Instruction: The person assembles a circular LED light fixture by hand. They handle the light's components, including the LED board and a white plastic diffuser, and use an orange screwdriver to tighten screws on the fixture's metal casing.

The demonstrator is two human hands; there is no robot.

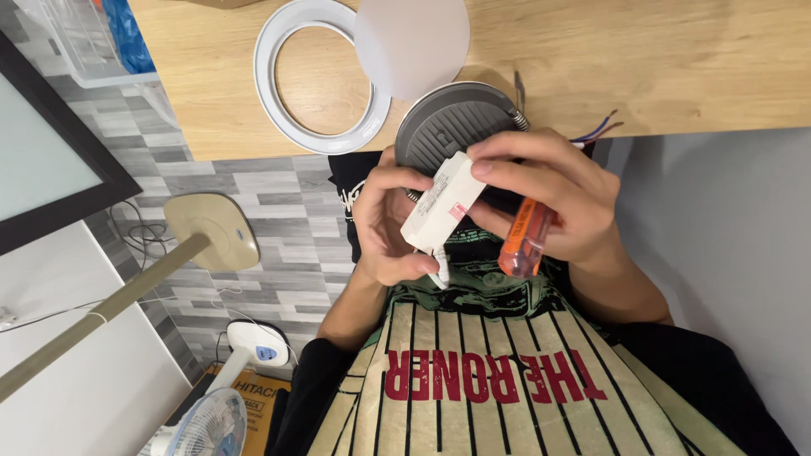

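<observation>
Above lap, near table (676, 59) edge: left hand (384, 224) and right hand (549, 198) both clamped on white driver box (439, 203), one piece, pressed against grey ribbed downlight body (443, 127). Right hand grips also orange-handled screwdriver (525, 241), one. Lamp looks already taken apart: white trim ring (270, 93) and round diffuser disc (414, 42) lie separate on table, one each. Driver box seems still wired to body. Loose wires (596, 131) show at right.
</observation>
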